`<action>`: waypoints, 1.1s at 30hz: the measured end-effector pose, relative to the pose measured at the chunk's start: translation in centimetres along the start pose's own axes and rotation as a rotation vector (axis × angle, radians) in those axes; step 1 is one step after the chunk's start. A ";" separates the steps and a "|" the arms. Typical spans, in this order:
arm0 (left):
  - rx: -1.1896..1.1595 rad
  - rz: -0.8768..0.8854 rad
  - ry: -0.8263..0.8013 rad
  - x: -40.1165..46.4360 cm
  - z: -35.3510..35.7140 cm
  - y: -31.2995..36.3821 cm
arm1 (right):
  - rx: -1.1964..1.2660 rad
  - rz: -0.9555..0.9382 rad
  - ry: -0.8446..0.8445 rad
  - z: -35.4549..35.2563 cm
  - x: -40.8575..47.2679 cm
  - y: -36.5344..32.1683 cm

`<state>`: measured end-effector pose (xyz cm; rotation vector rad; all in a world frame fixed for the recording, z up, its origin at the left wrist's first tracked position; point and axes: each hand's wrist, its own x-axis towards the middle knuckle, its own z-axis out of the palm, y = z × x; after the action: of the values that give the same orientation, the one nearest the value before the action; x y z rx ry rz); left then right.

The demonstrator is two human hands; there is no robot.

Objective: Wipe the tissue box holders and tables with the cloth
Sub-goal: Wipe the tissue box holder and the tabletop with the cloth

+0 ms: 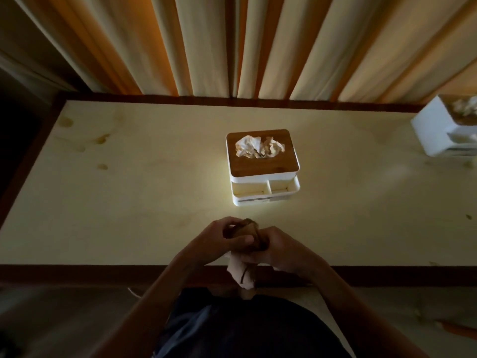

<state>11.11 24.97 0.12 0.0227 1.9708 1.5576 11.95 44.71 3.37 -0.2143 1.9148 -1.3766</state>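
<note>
Fingers of the left hand [227,241] and right hand [273,250] curl round a bunched cloth [242,273] above the counter [129,189] near edge. Soft and limp, it likely handles best wadded. Tissue box holder [263,166] stands beyond, untouched.

No legible text, label, brand, number or sign appears in the head view. The tissue box holder [263,166] carries a pale strip along its front lower edge, but nothing on it can be read. The second tissue box holder [446,125] at the right edge shows a similar strip, too blurred to read.
</note>
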 end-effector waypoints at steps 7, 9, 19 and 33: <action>-0.413 -0.134 -0.090 -0.9 -0.3 -1.1 | -0.067 0.007 0.007 -0.7 0.2 -0.2; -0.449 -0.143 -0.062 -1.1 0.1 -1.3 | 0.019 0.043 -0.030 -1.3 -0.2 -0.4; -0.461 -0.153 0.093 -1.3 1.8 -0.3 | 0.154 0.179 0.071 -2.5 -0.9 0.0; -0.592 -0.012 0.278 -1.4 1.3 -0.3 | -0.100 0.075 0.167 -3.0 -0.4 0.0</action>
<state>13.00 25.43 0.32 -0.4672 1.6158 2.1686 10.27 47.14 4.00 -0.0766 2.1100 -1.2847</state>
